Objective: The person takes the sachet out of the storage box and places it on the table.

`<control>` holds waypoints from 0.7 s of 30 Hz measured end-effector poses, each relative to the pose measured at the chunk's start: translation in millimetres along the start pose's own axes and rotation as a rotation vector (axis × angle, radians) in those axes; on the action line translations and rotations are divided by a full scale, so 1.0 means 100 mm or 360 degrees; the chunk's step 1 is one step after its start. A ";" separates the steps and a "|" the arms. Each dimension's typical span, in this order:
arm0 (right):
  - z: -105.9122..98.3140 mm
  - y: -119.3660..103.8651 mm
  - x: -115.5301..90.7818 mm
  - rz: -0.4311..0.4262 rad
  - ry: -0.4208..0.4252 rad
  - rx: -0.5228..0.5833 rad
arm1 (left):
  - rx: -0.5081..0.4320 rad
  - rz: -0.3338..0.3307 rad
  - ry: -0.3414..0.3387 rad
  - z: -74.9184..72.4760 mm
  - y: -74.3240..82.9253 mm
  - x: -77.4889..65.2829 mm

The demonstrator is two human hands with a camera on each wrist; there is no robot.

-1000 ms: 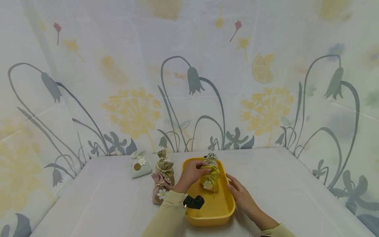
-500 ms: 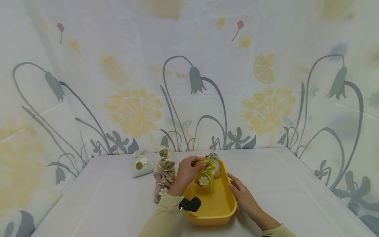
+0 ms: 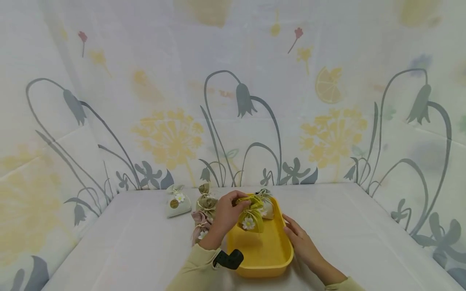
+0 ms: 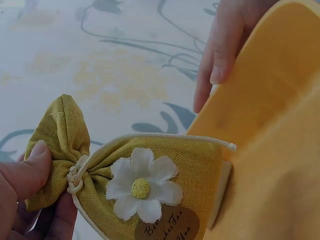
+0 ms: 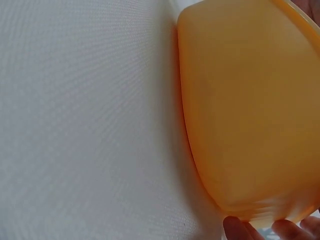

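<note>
My left hand [image 3: 226, 212] pinches the gathered neck of a yellow-green cloth drawstring pouch [image 3: 251, 221] over the back left part of a yellow plastic tray [image 3: 260, 250]. A white fabric daisy and a round brown printed label [image 4: 167, 225] decorate the pouch in the left wrist view, where its cord is tied around the neck. My right hand [image 3: 303, 244] rests against the tray's outer right side, fingers along the wall; its fingertips [image 5: 290, 230] show at the tray's edge in the right wrist view. A pale green pouch [image 3: 267, 208] sits at the back inside the tray.
Left of the tray, a pink pouch [image 3: 198, 229] and olive-brown pouches [image 3: 206, 204] stand close together, partly behind my left arm. Farther left sits a whitish pouch [image 3: 178, 207] with a daisy. A flower-printed cloth backdrop [image 3: 167, 137] rises behind the white table [image 3: 127, 250].
My left hand has moved a little left with the yellow-green pouch, uncovering more of the pale green pouch behind it. The right hand has stayed at the tray's side.
</note>
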State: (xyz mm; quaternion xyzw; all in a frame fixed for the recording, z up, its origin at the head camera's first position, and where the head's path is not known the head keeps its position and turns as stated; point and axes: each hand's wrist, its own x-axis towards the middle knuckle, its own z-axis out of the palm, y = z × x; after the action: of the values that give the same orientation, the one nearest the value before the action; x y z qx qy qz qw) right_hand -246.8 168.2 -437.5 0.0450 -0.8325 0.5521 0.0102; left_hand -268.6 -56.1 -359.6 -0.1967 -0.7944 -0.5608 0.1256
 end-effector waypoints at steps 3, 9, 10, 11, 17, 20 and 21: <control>0.01 0.00 0.00 -0.0011 0.0002 0.0013 | -0.0071 0.0025 -0.0003 -0.07 0.04 -0.03; 0.01 0.01 0.00 -0.0035 0.0001 0.0017 | -0.0011 -0.0035 0.0033 -0.20 0.11 -0.09; 0.01 0.01 0.00 -0.0035 0.0005 0.0015 | 0.0009 -0.0047 0.0043 -0.23 0.12 -0.10; 0.01 0.01 0.00 -0.0034 0.0007 0.0013 | 0.0011 -0.0051 0.0049 -0.25 0.12 -0.10; 0.01 0.01 0.00 -0.0016 0.0006 0.0003 | -0.0009 -0.0067 0.0076 -0.38 0.17 -0.13; 0.01 0.01 0.00 -0.0016 0.0007 0.0005 | 0.0034 -0.0078 0.0108 -0.44 0.21 -0.14; 0.01 0.01 0.00 -0.0018 0.0009 0.0005 | 0.0042 -0.0072 0.0116 -0.46 0.23 -0.14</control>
State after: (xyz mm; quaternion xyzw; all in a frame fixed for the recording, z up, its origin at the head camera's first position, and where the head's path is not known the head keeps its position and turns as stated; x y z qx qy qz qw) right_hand -246.8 167.5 -438.8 0.0481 -0.8313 0.5535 0.0156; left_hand -246.5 -95.4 -331.0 -0.1565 -0.8008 -0.5597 0.1445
